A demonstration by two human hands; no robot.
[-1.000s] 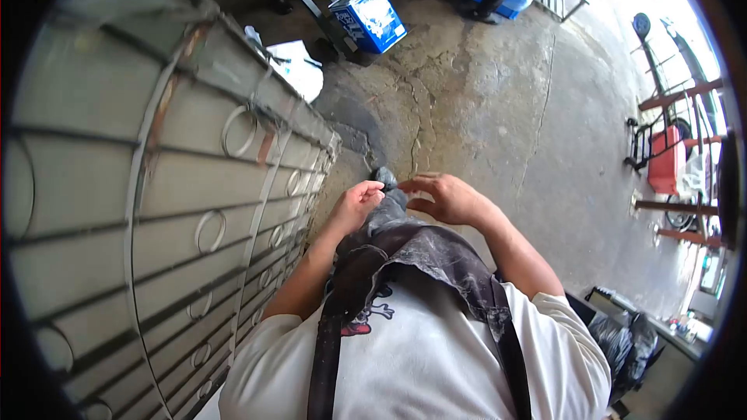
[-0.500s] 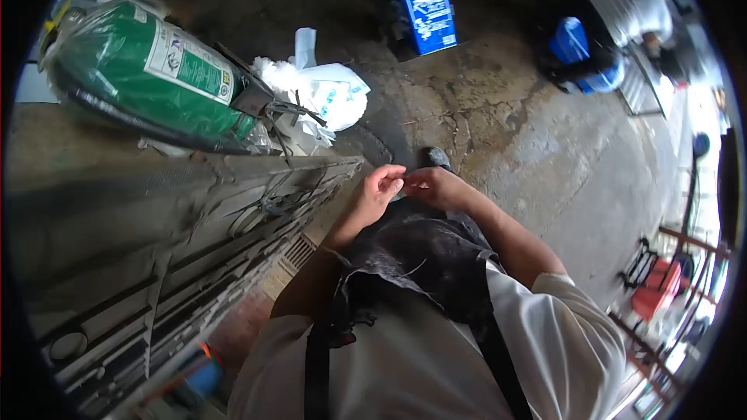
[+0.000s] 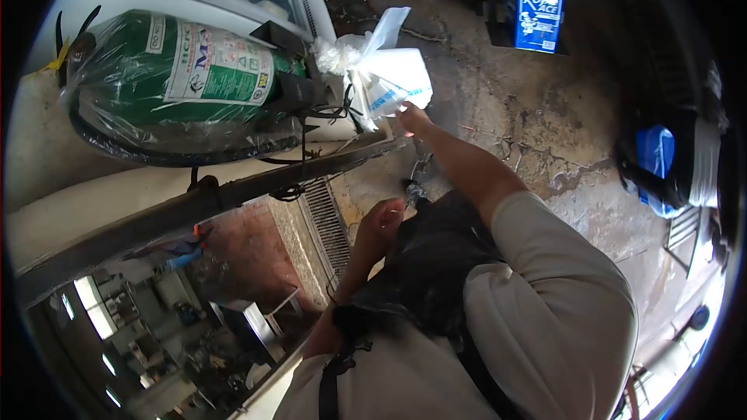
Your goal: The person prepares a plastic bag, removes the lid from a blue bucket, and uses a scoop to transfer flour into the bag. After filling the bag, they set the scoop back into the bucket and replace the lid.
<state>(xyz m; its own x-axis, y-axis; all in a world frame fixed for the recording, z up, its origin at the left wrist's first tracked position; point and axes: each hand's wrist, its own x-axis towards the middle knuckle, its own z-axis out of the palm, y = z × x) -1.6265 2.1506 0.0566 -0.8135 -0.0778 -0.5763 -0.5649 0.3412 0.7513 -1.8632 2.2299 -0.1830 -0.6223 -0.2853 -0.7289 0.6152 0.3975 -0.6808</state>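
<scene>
My right hand [image 3: 412,119] reaches forward to the lower edge of a white plastic bag [image 3: 393,78] with blue print. Its fingertips meet the bag's edge, and whether they grip it is too small to tell. Near my dark apron [image 3: 440,253], my left hand [image 3: 383,222] is held with its fingers curled inward; anything inside them is hidden. The white bag hangs beside a green fire extinguisher [image 3: 210,70] wrapped in clear plastic.
A blue tin [image 3: 538,19] stands on a dark platform at the top right. Farther right is a blue container [image 3: 656,163]. A floor grate [image 3: 323,222] runs beside the wall. At the lower left, an opening shows a cluttered room.
My hands, which were together in front of me, have separated. The right one has moved forward to the white bag, while the left stays near the apron. The view has turned toward the left.
</scene>
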